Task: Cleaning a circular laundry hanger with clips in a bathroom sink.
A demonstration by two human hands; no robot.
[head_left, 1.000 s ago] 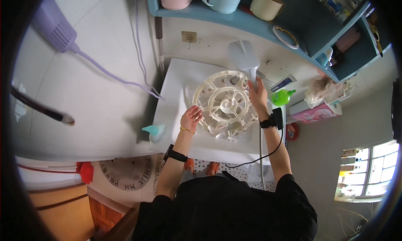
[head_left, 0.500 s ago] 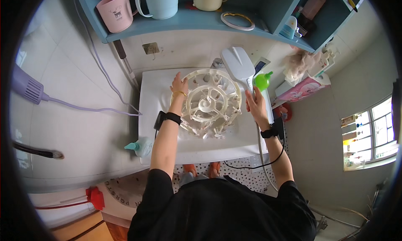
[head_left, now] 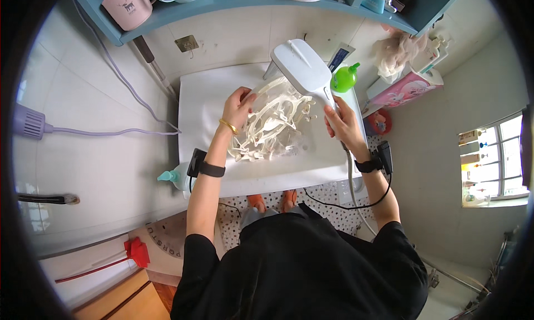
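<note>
My right hand (head_left: 345,124) is closed round the handle of a white shower head (head_left: 303,65) with a broad face, held over the far right part of the sink (head_left: 208,82). From the handle a grey hose (head_left: 352,181) runs down past the sink's front edge. In the basin a round cream-coloured clip hanger (head_left: 270,119), with rings, spokes and many small pegs, stands tilted. My left hand (head_left: 239,109) grips its rim at the upper left, fingers curled over it. The shower head hides the hanger's far right edge.
A green squeeze bottle (head_left: 345,78) stands at the sink's back right corner, a teal-topped bottle (head_left: 169,176) at the front left. Above hangs a blue shelf (head_left: 239,1) with a pink mug (head_left: 128,7). A purple cord (head_left: 111,132) runs along the left wall.
My left hand has closed on the clip hanger's rim, and the hanger has gone from lying flat to tilted. The shower head has shifted left over it.
</note>
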